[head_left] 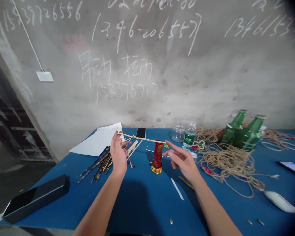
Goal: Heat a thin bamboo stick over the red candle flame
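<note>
A thin pale wooden stick (142, 139) spans the gap between my hands, held up at its two ends. Its left end meets the raised index fingertip of my left hand (118, 154), whose other fingers are partly spread. At the right end is the outstretched index fingertip of my right hand (183, 160), with the other fingers curled. Below the stick, a red candle (158, 154) with gold patterning stands upright on a gold base (156, 168). Beside and behind my left hand lies a pile of dark-mottled and pale sticks (102, 164).
White papers (98, 141) and a phone (141, 133) lie at the back. Rightward are a glass jar (178, 133), a water bottle (189, 135), green bottles (250, 134), tangled twine (226, 160) and a red-handled tool (208, 171). A black case (39, 196) sits front left.
</note>
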Demonstrator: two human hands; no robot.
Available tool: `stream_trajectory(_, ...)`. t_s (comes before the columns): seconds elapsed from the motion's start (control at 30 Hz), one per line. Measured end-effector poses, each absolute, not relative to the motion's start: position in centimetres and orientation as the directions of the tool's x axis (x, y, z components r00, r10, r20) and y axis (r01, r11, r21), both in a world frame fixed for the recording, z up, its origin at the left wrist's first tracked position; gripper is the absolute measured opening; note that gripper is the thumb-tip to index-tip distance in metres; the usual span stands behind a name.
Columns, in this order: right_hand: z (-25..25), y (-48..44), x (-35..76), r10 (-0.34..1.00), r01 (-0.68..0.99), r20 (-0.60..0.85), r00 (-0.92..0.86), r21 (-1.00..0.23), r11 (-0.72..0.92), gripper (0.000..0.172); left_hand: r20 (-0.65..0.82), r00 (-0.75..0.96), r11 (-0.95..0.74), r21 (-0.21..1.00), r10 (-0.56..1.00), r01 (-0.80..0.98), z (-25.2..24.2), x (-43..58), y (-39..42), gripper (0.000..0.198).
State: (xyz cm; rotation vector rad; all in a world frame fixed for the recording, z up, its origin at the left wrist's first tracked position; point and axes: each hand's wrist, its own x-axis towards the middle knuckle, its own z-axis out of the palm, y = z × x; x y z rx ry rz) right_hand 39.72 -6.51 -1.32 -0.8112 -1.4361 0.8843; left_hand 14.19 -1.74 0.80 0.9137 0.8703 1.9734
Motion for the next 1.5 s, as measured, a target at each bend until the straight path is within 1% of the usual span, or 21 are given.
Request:
stream_trajectory(0.33,-1.38,-6.61,39.68,0.888,-0.019,0.447,-0.104,-0.894,0.448,0.062,0.276,-0.465,-0.460,0.817,0.841,-0.347,0.63,14.17,-1.60,0.067)
stream_trajectory(0.57,-1.39,-6.67,39.67,0.887,-0.016,0.441,-0.137,-0.896,0.443,0.064,0.294,-0.485,-0.477,0.821,0.824,-0.313,0.62,14.13,-1.57,0.064)
stream_trajectory(0.8,-1.67,-6.53,39.76,0.886,-0.026,0.440,-0.149,-0.897,0.441,0.067,0.273,-0.491,-0.461,0.830,0.827,-0.315,0.67,14.19,-1.55,0.062)
stream_trajectory(1.5,-1.60,-6.73,39.51,0.887,-0.023,0.428,-0.170,-0.902,0.431,0.072,0.257,-0.470,-0.440,0.833,0.845,-0.335,0.86,14.11,-1.74,0.064)
